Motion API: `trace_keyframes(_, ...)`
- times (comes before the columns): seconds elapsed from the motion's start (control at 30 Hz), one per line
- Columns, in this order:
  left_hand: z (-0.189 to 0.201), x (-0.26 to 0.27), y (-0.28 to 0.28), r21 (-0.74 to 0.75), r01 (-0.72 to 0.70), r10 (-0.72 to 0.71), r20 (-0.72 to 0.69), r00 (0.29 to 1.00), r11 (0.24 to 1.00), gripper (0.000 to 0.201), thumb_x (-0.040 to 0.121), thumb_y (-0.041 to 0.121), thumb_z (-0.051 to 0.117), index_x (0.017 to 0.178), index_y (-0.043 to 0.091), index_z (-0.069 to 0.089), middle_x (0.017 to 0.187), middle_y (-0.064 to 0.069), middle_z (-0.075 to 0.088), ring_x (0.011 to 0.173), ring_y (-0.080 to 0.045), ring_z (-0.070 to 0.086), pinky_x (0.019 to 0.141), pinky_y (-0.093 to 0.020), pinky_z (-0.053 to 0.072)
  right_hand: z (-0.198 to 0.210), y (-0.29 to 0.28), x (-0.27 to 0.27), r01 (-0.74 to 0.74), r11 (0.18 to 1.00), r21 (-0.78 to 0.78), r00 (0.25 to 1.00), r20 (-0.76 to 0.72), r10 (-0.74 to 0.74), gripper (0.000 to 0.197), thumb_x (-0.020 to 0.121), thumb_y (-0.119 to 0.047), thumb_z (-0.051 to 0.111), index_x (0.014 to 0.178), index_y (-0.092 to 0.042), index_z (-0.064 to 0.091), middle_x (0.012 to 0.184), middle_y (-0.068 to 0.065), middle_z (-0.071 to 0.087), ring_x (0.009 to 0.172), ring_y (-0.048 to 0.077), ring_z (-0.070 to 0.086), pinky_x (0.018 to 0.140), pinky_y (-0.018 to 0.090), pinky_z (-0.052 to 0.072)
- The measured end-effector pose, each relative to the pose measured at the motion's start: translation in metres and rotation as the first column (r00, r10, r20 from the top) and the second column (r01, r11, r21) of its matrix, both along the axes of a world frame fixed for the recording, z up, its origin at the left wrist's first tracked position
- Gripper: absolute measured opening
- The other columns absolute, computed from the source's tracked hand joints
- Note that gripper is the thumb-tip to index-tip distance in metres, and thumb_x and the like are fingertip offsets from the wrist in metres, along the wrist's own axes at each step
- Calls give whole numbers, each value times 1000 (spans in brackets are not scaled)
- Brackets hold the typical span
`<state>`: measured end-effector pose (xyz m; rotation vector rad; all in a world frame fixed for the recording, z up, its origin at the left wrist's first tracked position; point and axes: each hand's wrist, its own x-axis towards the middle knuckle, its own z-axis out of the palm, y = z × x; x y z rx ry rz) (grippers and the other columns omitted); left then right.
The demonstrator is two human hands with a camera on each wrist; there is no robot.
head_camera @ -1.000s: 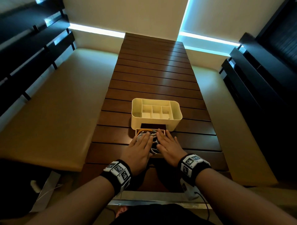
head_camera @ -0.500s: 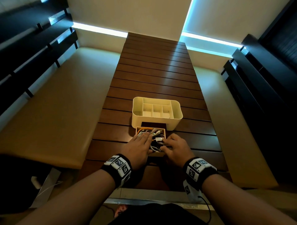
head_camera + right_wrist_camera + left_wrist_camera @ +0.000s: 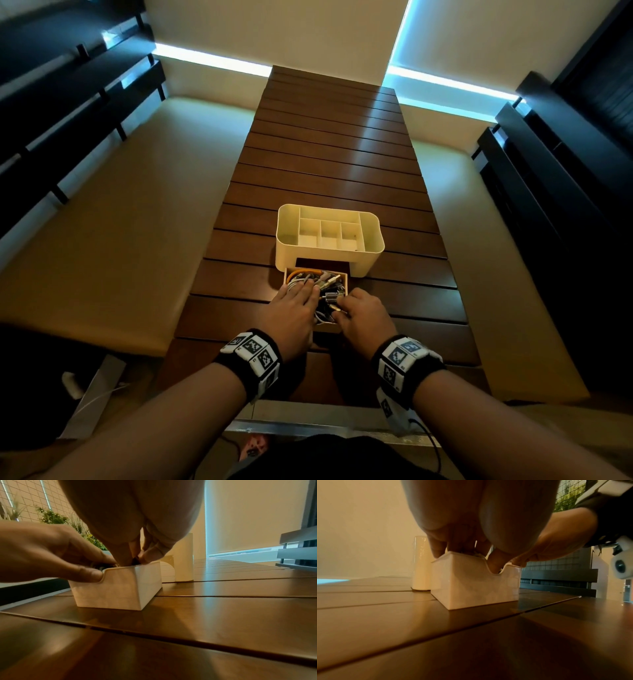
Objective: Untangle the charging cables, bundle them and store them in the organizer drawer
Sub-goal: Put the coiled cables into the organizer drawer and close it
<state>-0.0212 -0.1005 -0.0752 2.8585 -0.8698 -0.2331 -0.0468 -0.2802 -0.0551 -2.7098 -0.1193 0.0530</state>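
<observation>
A small cream plastic drawer, pulled out at six o'clock of the smooth compartmented organizer, holds tangled charging cables on the slatted wooden worktop. Left hand presses flat on them; right hand pinches something, hidden by its fingers.

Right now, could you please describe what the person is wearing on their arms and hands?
Both forearms are bare, with no sleeves and no gloves. The left hand and right hand each have a black wristband carrying white square tiles printed with black pixel-pattern markers. A white camera unit hangs under the right wrist, with a thin black cable trailing from it.
</observation>
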Motion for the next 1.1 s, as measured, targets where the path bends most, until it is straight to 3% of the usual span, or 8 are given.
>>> trace_keyframes(0.27, 2, 0, -2, -8, -16, 16, -24, 1000, 1000, 74, 100, 40, 44, 159, 14, 8, 167, -8, 8, 153, -23, 9, 123, -41, 5, 1, 0, -2, 18, 999, 30, 999, -48, -16, 35, 88, -38, 69, 118, -19, 70, 107, 2, 60, 96, 19, 59, 85, 35, 53)
trace_keyframes(0.43, 2, -1, 0, -45, -25, 24, -7, 1000, 999, 67, 102, 36, 40, 159, 15, 11, 167, -6, 9, 153, -21, 9, 123, -39, 5, -3, 1, 3, 86, 994, 72, 996, -2, -87, 17, 84, -24, 75, 98, -14, 72, 92, 1, 63, 82, 18, 60, 75, 39, 55)
trace_keyframes(0.57, 2, -2, 1, -56, -32, 32, -9, 999, 998, 66, 102, 37, 39, 159, 16, 13, 167, -6, 11, 153, -20, 10, 123, -39, 5, -12, 0, -8, -56, 998, 39, 990, 130, 51, 20, 90, -28, 63, 87, -11, 72, 89, 3, 62, 79, 20, 55, 67, 35, 47)
trace_keyframes(0.73, 3, -2, 2, -38, -12, 12, -3, 1000, 999, 67, 101, 37, 39, 159, 17, 12, 167, -6, 12, 153, -21, 11, 122, -39, 6, -2, -12, -14, -124, 968, -220, 992, -65, 112, 40, 97, -54, 40, 107, -33, 73, 127, -6, 43, 113, 17, 38, 90, 39, 36)
trace_keyframes(0.8, 4, -3, 1, -30, -7, 8, 4, 1000, 1000, 68, 100, 37, 41, 159, 16, 12, 167, -5, 12, 153, -21, 12, 122, -40, 7, 7, -15, -10, -189, 953, -237, 980, -113, 167, 40, 99, -53, 40, 110, -34, 73, 125, -7, 42, 111, 14, 36, 95, 40, 34)
trace_keyframes(0.93, 5, -3, 1, -18, -5, 6, 17, 1000, 1000, 70, 99, 38, 43, 159, 15, 13, 166, -7, 13, 152, -22, 13, 122, -40, 8, 11, -5, -3, -131, 987, -93, 979, 147, 144, 37, 92, -44, 47, 90, -20, 76, 104, -3, 56, 92, 15, 50, 82, 45, 48)
trace_keyframes(1.03, 4, -3, 1, 11, 5, -5, 3, 1000, 1000, 76, 98, 41, 46, 159, 14, 10, 167, -7, 10, 153, -22, 10, 122, -41, 7, 11, 11, 5, -133, 991, -34, 976, 170, 137, 44, 95, -39, 48, 132, -19, 61, 140, -1, 53, 127, 17, 48, 105, 43, 43)
trace_keyframes(1.1, 3, -3, 1, 11, 7, -7, -1, 1000, 1000, 74, 99, 39, 42, 159, 14, 7, 167, -6, 6, 154, -21, 7, 122, -42, 5, 8, 17, 12, -158, 982, -101, 987, -43, 155, 60, 101, -42, 38, 156, -19, 27, 165, -3, 16, 151, 13, 14, 123, 36, 14)
